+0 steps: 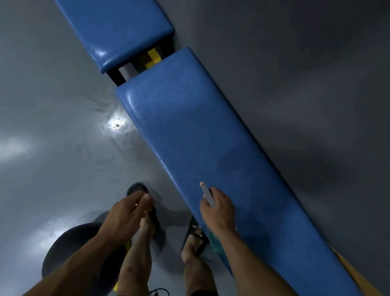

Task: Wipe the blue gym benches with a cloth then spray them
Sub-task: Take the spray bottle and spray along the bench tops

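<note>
Under the right hand (216, 211) | near bench (213, 156) | hand is gripping a spray bottle (208, 194), spraying | left hand (125, 213) half-curled, holding nothing visible | far bench (97, 0) seemingly left.

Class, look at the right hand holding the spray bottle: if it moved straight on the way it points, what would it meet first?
Probably the blue bench pad it hovers over; the right hand and spray bottle aim along its top, though height above it is unclear.

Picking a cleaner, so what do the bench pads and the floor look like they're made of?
The near bench pad and far bench pad look like blue vinyl or similar upholstery: rounded edges, soft sheen. The floor looks like glossy grey coating, mirroring lights.
</note>
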{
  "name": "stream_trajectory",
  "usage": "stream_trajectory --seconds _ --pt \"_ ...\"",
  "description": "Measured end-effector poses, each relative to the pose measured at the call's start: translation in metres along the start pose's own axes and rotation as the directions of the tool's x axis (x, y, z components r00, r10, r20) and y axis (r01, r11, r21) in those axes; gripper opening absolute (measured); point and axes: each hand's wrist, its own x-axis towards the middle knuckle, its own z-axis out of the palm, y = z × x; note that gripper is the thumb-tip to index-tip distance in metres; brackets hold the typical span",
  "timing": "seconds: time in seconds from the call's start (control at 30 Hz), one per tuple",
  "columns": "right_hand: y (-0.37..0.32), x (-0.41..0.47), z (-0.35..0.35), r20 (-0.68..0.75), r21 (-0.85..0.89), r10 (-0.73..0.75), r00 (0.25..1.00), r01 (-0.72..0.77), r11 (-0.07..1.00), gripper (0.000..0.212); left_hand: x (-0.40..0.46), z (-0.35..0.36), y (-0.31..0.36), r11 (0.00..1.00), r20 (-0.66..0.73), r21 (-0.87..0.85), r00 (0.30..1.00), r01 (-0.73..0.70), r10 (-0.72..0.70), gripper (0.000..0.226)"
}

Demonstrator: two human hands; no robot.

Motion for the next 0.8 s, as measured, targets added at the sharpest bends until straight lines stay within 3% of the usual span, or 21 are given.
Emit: stream_trajectory --seconds 0.17,0.27,0.5,0.67,0.8 --pt "0.001 0.030 -0.033 -0.114 0.127 0.129 0.985 -0.115 0.985 0.012 0.026 -0.024 -0.004 0.999 0.060 0.025 0.997 -0.044 0.043 0.031" --pt "-0.002 0.048 -0.053 -0.169 0.181 0.179 0.969 -0.148 0.972 0.014 0.039 -0.042 -0.001 0.998 0.071 0.025 0.996 -0.064 0.062 0.047" --pt "-0.031 0.073 -0.069 -0.289 0.075 0.298 0.910 -0.289 0.954 0.014 0.066 -0.079 -0.006 0.997 0.109 0.024 0.991 -0.076 0.073 0.052" --pt "-0.067 0.056 -0.025 -0.160 0.079 0.195 0.968 -0.184 0.980 0.007 0.079 -0.101 -0.007 0.998 0.124 0.011 0.990 -0.064 0.063 0.056" --pt "-0.100 0.042 0.024 -0.046 0.094 0.062 0.997 -0.057 0.994 0.013 0.089 -0.123 -0.009 0.997 0.110 -0.007 0.991 -0.073 0.073 0.052"
